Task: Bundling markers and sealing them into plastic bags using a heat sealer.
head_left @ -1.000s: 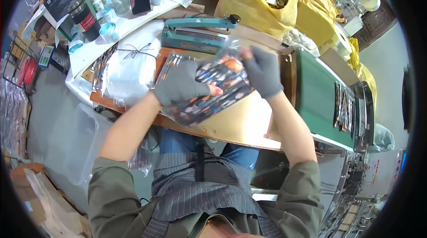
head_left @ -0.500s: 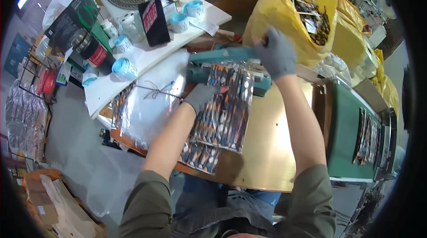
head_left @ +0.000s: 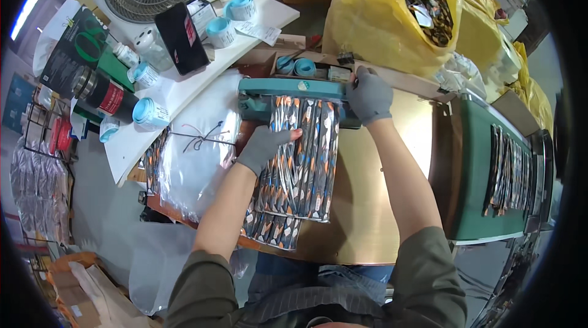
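Note:
My gloved left hand (head_left: pixel 264 147) grips the left edge of a clear plastic bag (head_left: pixel 297 175), its bare thumb tip on top. Rows of slim black, orange and white patterned pieces fill the bag. Its far end lies at a teal bag sealer (head_left: pixel 288 87), whose long arm is down across it. At the arm's right end, my gloved right hand (head_left: pixel 372 95) is curled closed around the tip; some fingertips are hidden. Beneath the near end of the held bag lies another filled bag (head_left: pixel 269 230).
Clear empty bags (head_left: pixel 199 162) lie stacked left of the sealer under a dark tie. A white shelf (head_left: pixel 202 86) holds label rolls, a phone, a flask and a fan. Yellow sacks (head_left: pixel 355 22) stand behind. More patterned pieces (head_left: pixel 509 172) rest on the green surface (head_left: pixel 474 175) at right.
My right hand has come down from above the sealer onto its arm, which is now lowered. My left hand still holds the bag, which lies straighter.

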{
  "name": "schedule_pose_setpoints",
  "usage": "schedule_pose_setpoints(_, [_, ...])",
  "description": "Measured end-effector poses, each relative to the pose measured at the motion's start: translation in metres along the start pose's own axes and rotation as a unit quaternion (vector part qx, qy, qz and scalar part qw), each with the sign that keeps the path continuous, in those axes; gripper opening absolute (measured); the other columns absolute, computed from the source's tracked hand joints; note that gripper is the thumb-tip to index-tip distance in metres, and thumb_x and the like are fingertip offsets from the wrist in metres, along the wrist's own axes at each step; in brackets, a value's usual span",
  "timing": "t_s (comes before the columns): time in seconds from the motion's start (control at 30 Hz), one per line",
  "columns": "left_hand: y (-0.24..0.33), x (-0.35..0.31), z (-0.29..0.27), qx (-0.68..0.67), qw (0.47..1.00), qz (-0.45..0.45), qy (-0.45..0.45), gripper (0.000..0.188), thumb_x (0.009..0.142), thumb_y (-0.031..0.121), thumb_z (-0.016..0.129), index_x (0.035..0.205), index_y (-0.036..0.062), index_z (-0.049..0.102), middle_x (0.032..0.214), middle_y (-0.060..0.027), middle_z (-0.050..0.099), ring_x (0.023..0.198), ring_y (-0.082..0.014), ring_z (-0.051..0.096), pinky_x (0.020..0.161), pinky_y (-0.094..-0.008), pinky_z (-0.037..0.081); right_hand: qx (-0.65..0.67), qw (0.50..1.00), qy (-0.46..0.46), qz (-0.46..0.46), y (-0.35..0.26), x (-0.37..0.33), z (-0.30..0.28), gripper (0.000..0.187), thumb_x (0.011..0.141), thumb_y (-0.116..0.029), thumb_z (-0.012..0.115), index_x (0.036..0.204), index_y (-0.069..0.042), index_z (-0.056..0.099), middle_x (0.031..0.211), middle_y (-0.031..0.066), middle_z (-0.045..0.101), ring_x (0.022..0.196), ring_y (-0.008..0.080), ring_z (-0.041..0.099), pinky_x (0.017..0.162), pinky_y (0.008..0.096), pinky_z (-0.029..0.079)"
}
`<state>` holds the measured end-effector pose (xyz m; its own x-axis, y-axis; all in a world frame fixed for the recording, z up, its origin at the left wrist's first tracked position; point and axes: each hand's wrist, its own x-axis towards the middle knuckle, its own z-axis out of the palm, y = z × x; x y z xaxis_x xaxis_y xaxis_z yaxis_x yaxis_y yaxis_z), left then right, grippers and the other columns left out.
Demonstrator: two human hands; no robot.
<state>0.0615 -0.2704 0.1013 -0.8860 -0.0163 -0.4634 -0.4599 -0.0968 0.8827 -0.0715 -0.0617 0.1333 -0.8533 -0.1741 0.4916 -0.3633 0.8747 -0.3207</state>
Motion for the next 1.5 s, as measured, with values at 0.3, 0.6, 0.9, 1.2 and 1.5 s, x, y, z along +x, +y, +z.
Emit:
schedule_pose_setpoints(0.3, [0.0,-0.026,-0.017,0.051,0.998,-0.01,0.018,0.06,0.07,0.046,0.073,0.099,-0.0045,0.064,0.094,-0.0125,0.066,0.08,-0.0208,0.063,0.076,-0.0317,0.048,0.518,0.822,-0.12,0.206,-0.028,-0.073,-0.052,0.082,0.078,-0.042,0.068,0.133,0.004,0.028,0.123,0.0219,0.05,0.116,0.03,0.049,0.097,0.0358,0.037])
schedule_pose_setpoints(0.6, [-0.086,-0.161,-0.046,-0.19,0.979,0.042,0.063,0.063,0.076,0.036,0.073,0.123,-0.0007,0.052,0.104,-0.0092,0.061,0.098,-0.0166,0.056,0.084,-0.0267,0.044,0.64,0.507,-0.478,0.323,-0.118,-0.216,-0.055,0.048,0.075,-0.014,0.07,0.116,0.003,0.051,0.1,0.013,0.063,0.089,0.0227,0.064,0.075,0.0322,0.054])
schedule_pose_setpoints(0.9, [-0.101,-0.448,-0.139,-0.092,0.917,0.231,0.312,0.045,0.086,0.023,0.062,0.118,-0.0065,0.05,0.098,-0.0105,0.059,0.093,-0.0168,0.056,0.079,-0.0313,0.047,0.669,0.466,-0.576,0.058,-0.33,-0.233,-0.123,0.051,0.071,-0.004,0.064,0.12,0.002,0.051,0.102,0.0072,0.062,0.09,0.0169,0.061,0.082,0.0291,0.049])
schedule_pose_setpoints(1.2, [-0.269,-0.514,-0.185,0.281,0.66,-0.148,0.68,0.035,0.086,0.036,0.061,0.079,0.0016,0.063,0.063,-0.012,0.057,0.056,-0.0206,0.057,0.055,-0.0363,0.047,0.259,0.62,-0.32,-0.668,-0.436,-0.294,-0.017,0.038,0.078,-0.023,0.062,0.11,-0.003,0.06,0.097,0.0121,0.064,0.087,0.0256,0.061,0.08,0.0379,0.047])
schedule_pose_setpoints(1.5, [-0.231,-0.493,-0.151,-0.182,0.753,0.168,0.61,0.034,0.088,0.028,0.058,0.061,0.01,0.052,0.057,0.0056,0.042,0.052,-0.0057,0.036,0.048,-0.0237,0.027,-0.166,0.65,-0.475,-0.57,-0.364,-0.278,0.064,0.057,0.081,-0.044,0.054,0.128,-0.011,0.053,0.129,0.0136,0.054,0.12,0.0263,0.05,0.103,0.0411,0.034])
